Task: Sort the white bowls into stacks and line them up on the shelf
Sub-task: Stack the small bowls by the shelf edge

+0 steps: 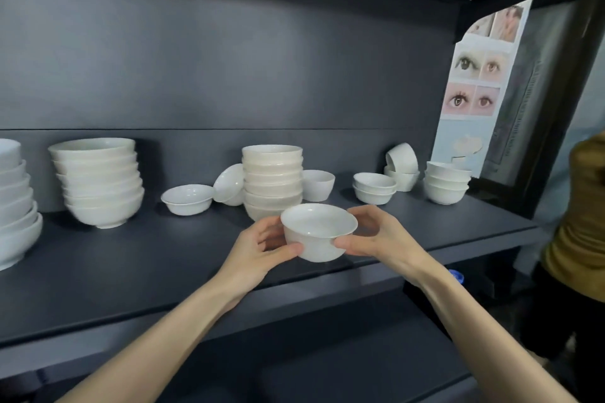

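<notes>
You hold one bowl (317, 232) upright between both hands, low over the front of the shelf (163, 271) and just in front of the middle stack (272, 180). It seems lifted clear of the board, though the angle makes that hard to confirm. Your left hand (258, 249) grips its left wall, with the thumb curled along the near side and the fingers wrapped behind. Your right hand (379, 239) grips the right wall the same way, thumb pressed low on the near side and fingers bent around the back.

The middle stack stands tall and straight. A tilted bowl (229, 185) leans against its left side, and a single bowl (318, 185) sits upright just beside it on the right. Left of the tilted bowl rests a shallow bowl (187, 199) on its own. Farther left stands a wide stack (98, 180), leaning slightly, and an edge stack (14, 199) is cut off by the frame.

To the right, well apart from the middle stack, sit a low pair (374, 187), then a back bowl (402, 178) with a tipped bowl (402, 155) lying on its side on top, then a right stack (447, 181) near the shelf's end. A poster (481, 82) of eye photos leans on the side panel behind that stack. A person (582, 222) in a mustard top stands at the right edge.
</notes>
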`<state>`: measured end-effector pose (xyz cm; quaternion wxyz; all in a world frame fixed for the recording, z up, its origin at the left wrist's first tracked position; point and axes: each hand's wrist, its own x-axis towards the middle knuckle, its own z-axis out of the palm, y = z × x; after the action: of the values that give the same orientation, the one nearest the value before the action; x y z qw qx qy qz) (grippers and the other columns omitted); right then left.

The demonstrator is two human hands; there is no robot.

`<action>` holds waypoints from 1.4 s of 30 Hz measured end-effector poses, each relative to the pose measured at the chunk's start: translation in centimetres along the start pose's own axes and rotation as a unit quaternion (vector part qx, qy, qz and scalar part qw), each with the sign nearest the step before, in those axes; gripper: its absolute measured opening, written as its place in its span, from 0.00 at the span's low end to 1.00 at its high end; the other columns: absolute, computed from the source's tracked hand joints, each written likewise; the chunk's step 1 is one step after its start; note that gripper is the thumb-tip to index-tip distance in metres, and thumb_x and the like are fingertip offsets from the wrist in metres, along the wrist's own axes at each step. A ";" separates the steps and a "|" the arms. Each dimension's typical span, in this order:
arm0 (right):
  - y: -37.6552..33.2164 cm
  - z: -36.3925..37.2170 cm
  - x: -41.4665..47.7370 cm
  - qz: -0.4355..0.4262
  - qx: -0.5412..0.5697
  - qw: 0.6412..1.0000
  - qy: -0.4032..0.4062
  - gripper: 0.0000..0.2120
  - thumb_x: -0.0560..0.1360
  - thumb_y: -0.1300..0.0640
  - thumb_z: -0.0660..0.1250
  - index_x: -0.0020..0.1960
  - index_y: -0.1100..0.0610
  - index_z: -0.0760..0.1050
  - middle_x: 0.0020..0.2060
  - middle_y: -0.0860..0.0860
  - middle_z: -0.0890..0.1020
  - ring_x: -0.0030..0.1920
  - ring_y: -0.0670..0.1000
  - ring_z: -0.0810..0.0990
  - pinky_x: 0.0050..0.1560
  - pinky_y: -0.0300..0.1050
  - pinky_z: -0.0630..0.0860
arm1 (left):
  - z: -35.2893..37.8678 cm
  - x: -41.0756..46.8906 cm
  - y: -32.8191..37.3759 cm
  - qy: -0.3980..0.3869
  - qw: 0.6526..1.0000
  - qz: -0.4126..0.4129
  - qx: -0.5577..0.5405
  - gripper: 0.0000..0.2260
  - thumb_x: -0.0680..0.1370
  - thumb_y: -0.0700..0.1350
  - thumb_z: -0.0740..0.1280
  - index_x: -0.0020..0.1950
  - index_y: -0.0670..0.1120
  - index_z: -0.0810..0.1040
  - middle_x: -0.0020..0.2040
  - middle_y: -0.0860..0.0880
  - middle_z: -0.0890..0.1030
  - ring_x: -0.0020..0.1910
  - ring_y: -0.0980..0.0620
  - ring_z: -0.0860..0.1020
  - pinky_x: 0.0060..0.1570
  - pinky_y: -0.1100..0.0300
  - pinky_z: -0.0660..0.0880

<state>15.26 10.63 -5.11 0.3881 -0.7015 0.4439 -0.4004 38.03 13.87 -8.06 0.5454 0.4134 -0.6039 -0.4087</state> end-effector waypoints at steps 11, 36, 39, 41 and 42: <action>4.4 -12.5 2.0 -0.013 -0.026 0.999 0.020 0.26 0.64 0.51 0.80 0.59 0.49 0.75 0.56 0.42 0.81 0.58 0.44 0.79 0.65 0.51 0.73 | 11.8 7.1 -0.7 0.028 0.999 -0.010 0.014 0.20 0.68 0.37 0.76 0.58 0.48 0.78 0.53 0.52 0.83 0.52 0.57 0.82 0.49 0.66 0.77; 13.2 -22.4 24.4 -0.007 0.006 0.999 -0.037 0.30 0.67 0.54 0.78 0.66 0.52 0.72 0.60 0.46 0.79 0.63 0.46 0.76 0.58 0.39 0.75 | 16.3 30.8 -8.6 0.068 0.990 0.021 0.124 0.24 0.72 0.45 0.74 0.67 0.48 0.74 0.66 0.51 0.75 0.66 0.55 0.72 0.63 0.61 0.69; 12.9 -22.8 24.7 -0.018 0.021 0.998 -0.051 0.26 0.69 0.57 0.76 0.65 0.53 0.72 0.59 0.45 0.78 0.60 0.44 0.77 0.42 0.24 0.73 | 16.8 30.8 -8.3 0.080 0.990 0.026 0.115 0.22 0.73 0.42 0.73 0.66 0.46 0.74 0.64 0.53 0.77 0.65 0.55 0.73 0.62 0.62 0.69; 12.9 -23.0 24.8 -0.023 0.026 0.998 -0.057 0.23 0.70 0.58 0.75 0.62 0.51 0.72 0.56 0.42 0.78 0.57 0.43 0.77 0.38 0.21 0.71 | 17.2 30.7 -8.1 0.087 0.989 0.026 0.116 0.21 0.73 0.41 0.73 0.65 0.46 0.74 0.62 0.53 0.78 0.64 0.56 0.74 0.63 0.62 0.70; 13.0 -23.1 24.8 -0.023 0.027 0.997 -0.062 0.22 0.70 0.59 0.75 0.60 0.50 0.72 0.54 0.41 0.78 0.56 0.43 0.77 0.38 0.21 0.71 | 17.4 30.6 -8.1 0.091 0.988 0.027 0.119 0.20 0.73 0.40 0.73 0.64 0.46 0.74 0.62 0.53 0.78 0.64 0.57 0.74 0.62 0.64 0.71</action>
<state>-2.61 -20.85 -2.71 0.4245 -0.7242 0.3914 -0.3770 19.23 -16.90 -7.16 0.5555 0.4946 -0.6070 -0.2799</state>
